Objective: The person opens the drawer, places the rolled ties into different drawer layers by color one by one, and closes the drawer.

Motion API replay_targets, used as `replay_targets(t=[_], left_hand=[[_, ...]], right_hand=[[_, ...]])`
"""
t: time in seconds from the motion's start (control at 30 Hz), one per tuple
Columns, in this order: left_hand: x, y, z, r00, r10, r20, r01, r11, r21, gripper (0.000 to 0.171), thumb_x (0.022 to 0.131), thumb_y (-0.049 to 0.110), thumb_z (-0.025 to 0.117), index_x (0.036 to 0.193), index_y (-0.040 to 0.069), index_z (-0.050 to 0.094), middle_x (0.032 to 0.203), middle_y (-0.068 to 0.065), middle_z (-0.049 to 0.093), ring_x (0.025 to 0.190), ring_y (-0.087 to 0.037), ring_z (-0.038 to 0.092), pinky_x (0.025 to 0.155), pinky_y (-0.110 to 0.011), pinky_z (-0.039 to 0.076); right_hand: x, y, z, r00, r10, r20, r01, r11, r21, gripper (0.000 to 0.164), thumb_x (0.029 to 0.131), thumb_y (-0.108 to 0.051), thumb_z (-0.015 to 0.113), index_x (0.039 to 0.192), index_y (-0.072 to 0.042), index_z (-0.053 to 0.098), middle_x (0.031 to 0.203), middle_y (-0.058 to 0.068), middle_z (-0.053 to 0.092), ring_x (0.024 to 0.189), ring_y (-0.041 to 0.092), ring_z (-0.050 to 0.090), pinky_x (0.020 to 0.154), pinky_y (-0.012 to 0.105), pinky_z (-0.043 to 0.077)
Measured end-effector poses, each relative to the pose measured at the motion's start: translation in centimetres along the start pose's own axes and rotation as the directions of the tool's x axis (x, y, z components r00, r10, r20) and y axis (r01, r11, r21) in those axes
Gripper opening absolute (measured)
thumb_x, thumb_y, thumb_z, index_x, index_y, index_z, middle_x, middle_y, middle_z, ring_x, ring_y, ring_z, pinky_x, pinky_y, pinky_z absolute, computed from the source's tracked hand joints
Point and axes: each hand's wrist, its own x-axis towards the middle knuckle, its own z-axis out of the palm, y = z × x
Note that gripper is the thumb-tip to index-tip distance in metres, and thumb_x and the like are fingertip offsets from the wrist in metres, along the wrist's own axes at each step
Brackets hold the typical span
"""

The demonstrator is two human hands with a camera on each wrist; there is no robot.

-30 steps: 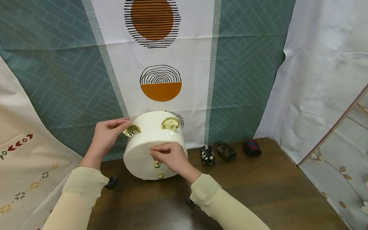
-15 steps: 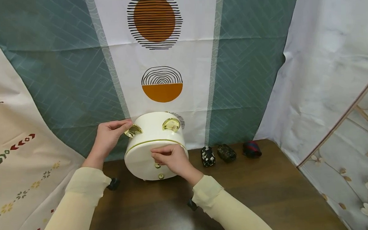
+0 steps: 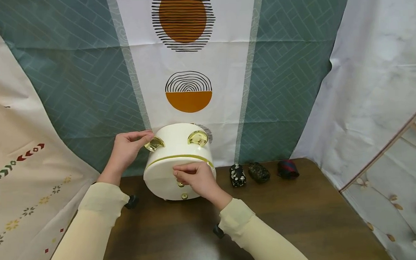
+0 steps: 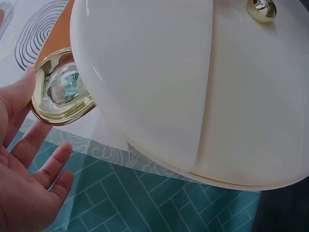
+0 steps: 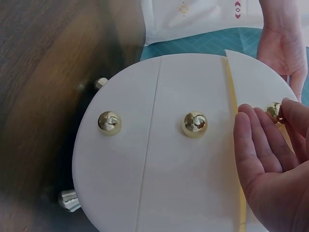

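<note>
A round white drawer box (image 3: 175,140) stands on the table against the cloth backdrop. Two gold ear-shaped pieces stick up from it. My left hand (image 3: 127,148) pinches the left gold ear (image 4: 63,92) at its rim, the other fingers spread loosely below. My right hand (image 3: 197,178) pinches the top drawer's gold knob (image 5: 274,112) between thumb and fingers. That top drawer front (image 5: 256,72) stands slightly proud of the box, with a yellow edge showing. Below it, the middle drawer knob (image 5: 195,124) and bottom drawer knob (image 5: 109,123) sit on drawers flush with the front.
Right of the box lie a black-and-white patterned roll (image 3: 238,175), a dark speckled roll (image 3: 259,172) and a navy-and-red roll (image 3: 287,169). The brown table (image 3: 283,219) ends at patterned cloths on both sides. Small metal feet (image 5: 70,200) support the box.
A yellow line has appeared along the top of the box front as the top drawer has come forward slightly. Both hands keep their hold; the head view has shifted a little.
</note>
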Motion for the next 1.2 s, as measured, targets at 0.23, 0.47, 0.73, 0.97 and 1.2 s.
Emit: replay_targets(t=[0.23, 0.47, 0.73, 0.97, 1.2], left_hand=[[-0.1, 0.4, 0.3, 1.000, -0.010, 0.007, 0.010, 1.000, 0.005, 0.042, 0.082, 0.041, 0.070, 0.109, 0.008, 0.071, 0.125, -0.007, 0.063, 0.122, -0.019, 0.054, 0.106, -0.043, 0.041], [0.1, -1.0, -0.1, 1.000, -0.011, -0.001, 0.011, 1.000, 0.029, 0.045, 0.080, 0.047, 0.069, 0.108, 0.012, 0.072, 0.114, 0.002, 0.069, 0.117, -0.017, 0.055, 0.103, -0.045, 0.041], [0.3, -0.8, -0.2, 1.000, -0.008, -0.009, 0.008, 0.998, 0.055, 0.048, 0.077, 0.054, 0.069, 0.106, 0.016, 0.073, 0.104, 0.005, 0.071, 0.110, -0.016, 0.056, 0.097, -0.043, 0.045], [0.3, -0.5, -0.4, 1.000, -0.014, 0.009, 0.013, 0.998, 0.066, 0.049, 0.076, 0.056, 0.069, 0.106, 0.017, 0.072, 0.106, 0.004, 0.070, 0.113, -0.017, 0.054, 0.100, -0.046, 0.043], [0.2, 0.0, -0.8, 0.999, -0.005, 0.053, -0.001, 0.994, 0.112, 0.048, 0.077, 0.055, 0.068, 0.109, 0.018, 0.072, 0.118, -0.002, 0.067, 0.118, -0.019, 0.053, 0.101, -0.049, 0.042]], right_hand=[[0.2, 1.1, -0.1, 1.000, 0.000, 0.009, 0.000, 1.000, 0.022, 0.021, 0.085, -0.012, 0.069, 0.103, -0.004, 0.073, 0.095, 0.020, 0.071, 0.084, 0.036, 0.069, 0.075, 0.049, 0.057], [-0.9, -0.9, 0.4, 0.999, 0.025, 0.048, -0.027, 0.999, 0.032, 0.023, 0.087, -0.005, 0.065, 0.107, 0.007, 0.068, 0.100, 0.027, 0.068, 0.090, 0.046, 0.065, 0.078, 0.051, 0.055], [-1.3, -1.5, 0.4, 0.999, 0.010, 0.036, -0.010, 1.000, 0.005, 0.023, 0.087, -0.006, 0.066, 0.107, 0.005, 0.069, 0.099, 0.026, 0.068, 0.088, 0.045, 0.066, 0.075, 0.046, 0.057], [-1.7, -2.0, 0.3, 0.999, 0.007, 0.047, -0.006, 1.000, -0.030, 0.023, 0.087, -0.008, 0.066, 0.107, 0.004, 0.070, 0.099, 0.024, 0.070, 0.087, 0.042, 0.067, 0.072, 0.041, 0.059], [-1.8, -1.5, 0.4, 0.998, 0.013, 0.054, -0.011, 0.999, -0.041, 0.023, 0.087, -0.008, 0.066, 0.106, 0.003, 0.070, 0.097, 0.025, 0.070, 0.085, 0.043, 0.067, 0.072, 0.046, 0.058]])
